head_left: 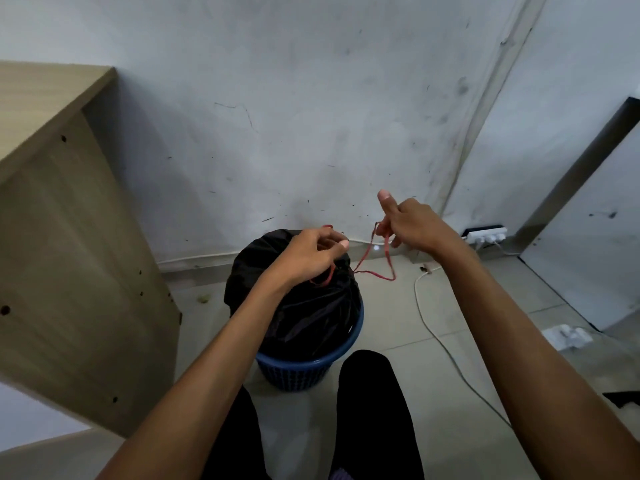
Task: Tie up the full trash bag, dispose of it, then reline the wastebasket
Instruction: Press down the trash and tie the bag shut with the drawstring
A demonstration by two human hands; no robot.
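left hand (313, 252) pinches red drawstring (375, 271) at gathered neck | right hand (408, 225) holds its loop | black trash bag (304, 306) soft, slippery; best gripped by string

wooden cabinet (69, 237) close left, white cable (446, 344) crossing floor right

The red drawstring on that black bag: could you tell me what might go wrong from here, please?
1. The red drawstring is thin; pulled apart by the left hand and right hand, it might snap or tear the black bag.
2. The blue wastebasket looks light, so tugging could tip it.
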